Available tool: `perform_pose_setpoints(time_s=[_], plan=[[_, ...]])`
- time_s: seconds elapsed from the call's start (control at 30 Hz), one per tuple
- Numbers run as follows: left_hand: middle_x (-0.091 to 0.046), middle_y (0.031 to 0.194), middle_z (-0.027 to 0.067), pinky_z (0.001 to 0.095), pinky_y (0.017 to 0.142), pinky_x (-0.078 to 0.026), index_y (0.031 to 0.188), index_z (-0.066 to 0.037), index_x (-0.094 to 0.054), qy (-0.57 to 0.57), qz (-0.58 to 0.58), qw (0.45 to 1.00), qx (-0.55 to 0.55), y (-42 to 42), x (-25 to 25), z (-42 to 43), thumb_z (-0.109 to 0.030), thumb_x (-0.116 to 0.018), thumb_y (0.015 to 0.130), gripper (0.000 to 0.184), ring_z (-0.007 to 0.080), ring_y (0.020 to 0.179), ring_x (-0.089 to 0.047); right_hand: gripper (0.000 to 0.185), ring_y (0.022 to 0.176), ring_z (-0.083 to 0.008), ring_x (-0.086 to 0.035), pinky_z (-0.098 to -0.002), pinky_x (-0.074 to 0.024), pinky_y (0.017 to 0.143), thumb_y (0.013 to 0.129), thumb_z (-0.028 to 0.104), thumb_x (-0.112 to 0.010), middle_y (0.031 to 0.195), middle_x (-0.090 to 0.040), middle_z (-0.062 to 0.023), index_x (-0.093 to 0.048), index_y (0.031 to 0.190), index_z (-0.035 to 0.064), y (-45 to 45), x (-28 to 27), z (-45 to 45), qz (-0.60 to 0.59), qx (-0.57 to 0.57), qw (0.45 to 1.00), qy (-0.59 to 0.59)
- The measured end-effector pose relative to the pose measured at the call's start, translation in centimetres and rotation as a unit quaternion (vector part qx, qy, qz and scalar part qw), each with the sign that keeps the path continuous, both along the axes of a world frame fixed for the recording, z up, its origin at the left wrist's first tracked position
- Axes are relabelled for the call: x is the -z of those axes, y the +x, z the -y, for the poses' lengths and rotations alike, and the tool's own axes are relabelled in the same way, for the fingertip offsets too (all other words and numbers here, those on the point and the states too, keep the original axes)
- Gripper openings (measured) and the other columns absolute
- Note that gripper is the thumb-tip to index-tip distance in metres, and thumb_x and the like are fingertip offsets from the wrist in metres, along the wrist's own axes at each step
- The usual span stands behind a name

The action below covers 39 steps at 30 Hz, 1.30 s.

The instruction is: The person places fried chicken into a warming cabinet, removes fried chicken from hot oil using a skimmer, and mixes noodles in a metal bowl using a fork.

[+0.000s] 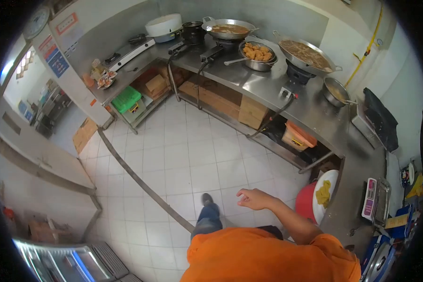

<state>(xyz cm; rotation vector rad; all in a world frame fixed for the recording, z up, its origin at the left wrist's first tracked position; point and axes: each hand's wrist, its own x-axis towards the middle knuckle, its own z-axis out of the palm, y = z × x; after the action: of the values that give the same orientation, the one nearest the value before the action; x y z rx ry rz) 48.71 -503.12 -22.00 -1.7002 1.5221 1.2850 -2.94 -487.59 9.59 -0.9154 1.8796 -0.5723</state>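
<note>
My right hand (254, 199) hangs in front of my orange shirt, over the tiled floor. Its fingers are loosely curled, with a gap between them, and nothing shows in the grip. My left hand is out of view. Nearest to the right hand is a red bucket (303, 199) with a white lid (332, 181) on it, and a yellow cloth (323, 193) on the lid. The hand touches none of these.
A steel counter (254, 84) holds woks of oil (228, 29) (305, 54), a strainer of fried pieces (257, 52), a small pan (334, 91) and a scale (369, 199). Orange-lidded (300, 136) and green-lidded (127, 98) boxes sit beneath. A dark strip (141, 178) crosses the floor.
</note>
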Motion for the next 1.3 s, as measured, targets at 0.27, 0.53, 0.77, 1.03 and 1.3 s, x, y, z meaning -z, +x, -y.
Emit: perform_pose_setpoints(time_s=[0.27,0.53,0.77,1.03,1.3], plan=[[-0.072,0.103,0.0191,0.0488,0.087,-0.053,0.103,0.000,-0.066,-0.172,-0.115,0.972,0.110,-16.3,1.4,28.4,-0.037,-0.054,0.096,0.040,0.0373,0.101,-0.067,0.052,0.106,-0.0373,-0.068,-0.0435,-0.0533,0.091,0.095,0.041,-0.065,0.116,-0.071,-0.0214,-0.056,0.132,0.0056,-12.7,0.9,14.5,-0.024,-0.027,0.999,-0.024],[-0.066,0.119,0.0106,0.0418,0.087,-0.053,0.125,-0.007,-0.055,-0.028,-0.398,0.916,0.043,-65.0,-26.8,44.0,-0.036,-0.059,0.099,0.039,0.0275,0.113,-0.065,0.034,0.096,-0.0205,-0.070,-0.0345,-0.0546,0.085,0.090,0.017,-0.073,0.107,-0.072,-0.0115,-0.063,0.118,0.0021,-32.6,0.2,15.2,-0.163,0.327,0.904,-0.219],[-0.055,0.138,0.0136,0.0478,0.099,-0.046,0.147,-0.007,-0.041,0.091,-0.496,0.839,0.207,-98.4,-37.9,37.8,-0.044,-0.062,0.099,0.064,0.0298,0.131,-0.052,0.051,0.105,-0.0249,-0.068,-0.0396,-0.0523,0.093,0.087,0.024,-0.075,0.116,-0.069,-0.0160,-0.056,0.129,0.0022,-60.8,-1.4,15.0,-0.329,0.540,0.743,-0.217],[-0.066,0.105,0.0105,0.0339,0.055,-0.056,0.126,-0.004,-0.050,0.254,-0.249,0.903,0.242,-120.2,-32.4,33.9,-0.035,-0.051,0.105,0.037,0.0180,0.073,-0.064,0.034,0.067,-0.0194,-0.067,-0.0321,-0.0503,0.051,0.098,0.027,-0.064,0.099,-0.071,-0.0173,-0.055,0.123,0.0067,-81.1,-0.2,18.2,0.267,0.573,0.763,-0.132],[-0.047,0.065,0.0007,0.0281,0.039,-0.037,0.102,-0.007,-0.048,0.240,-0.344,0.867,0.270,-116.5,-31.9,37.6,-0.024,-0.058,0.104,0.020,0.0104,0.045,-0.043,0.018,0.054,-0.0250,-0.057,-0.0359,-0.0420,0.046,0.101,0.018,-0.056,0.081,-0.064,-0.0181,-0.055,0.115,0.0075,-81.4,2.9,16.8,-0.037,0.518,0.848,-0.108]])
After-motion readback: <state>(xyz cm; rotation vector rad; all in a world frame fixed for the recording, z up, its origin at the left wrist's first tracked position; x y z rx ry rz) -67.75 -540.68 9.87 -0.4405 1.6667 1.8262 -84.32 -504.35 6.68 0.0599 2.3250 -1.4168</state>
